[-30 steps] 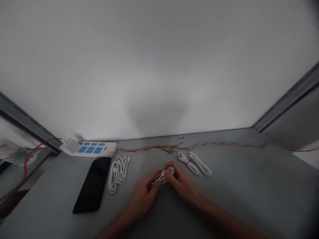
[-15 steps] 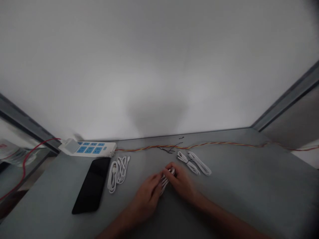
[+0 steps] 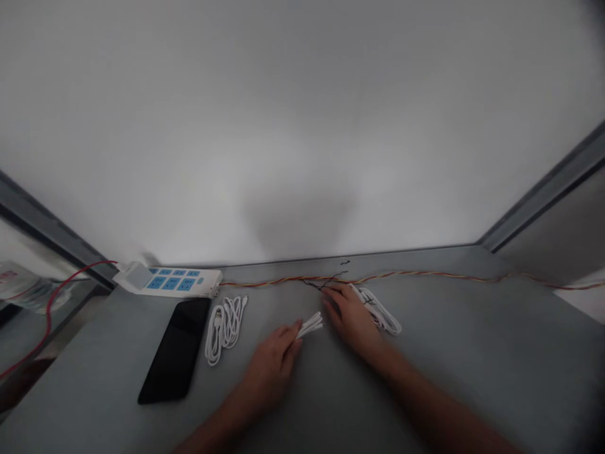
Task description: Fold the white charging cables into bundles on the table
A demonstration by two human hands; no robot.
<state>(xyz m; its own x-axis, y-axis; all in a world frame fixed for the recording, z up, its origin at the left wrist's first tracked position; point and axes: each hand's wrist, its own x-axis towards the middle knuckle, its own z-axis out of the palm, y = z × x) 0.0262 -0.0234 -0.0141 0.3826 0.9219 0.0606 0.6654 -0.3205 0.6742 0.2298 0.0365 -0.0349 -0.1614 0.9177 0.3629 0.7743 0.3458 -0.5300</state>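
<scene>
A coiled white charging cable [image 3: 311, 325] is pinched at its near end by my left hand [image 3: 274, 359], and its looped far end sticks out past the fingertips. My right hand [image 3: 352, 318] stretches forward, thumb a little apart from the index finger. Those fingertips are at a small heap of black twist ties [image 3: 326, 284]; whether they grip one cannot be made out. Partly behind the right hand lie other coiled white cables [image 3: 388, 320], one with a black tie around it.
Left of my hands lie coiled white USB cables [image 3: 229, 328] beside a black phone [image 3: 174, 353]. A white power strip [image 3: 208, 284] with blue sockets stands at the back left. A twisted red-yellow wire [image 3: 425, 273] runs along the back of the grey table [image 3: 472, 353].
My right hand has let go of the coiled cable and moved forward to the black twist ties, covering part of the cables there. My left hand still holds the coil.
</scene>
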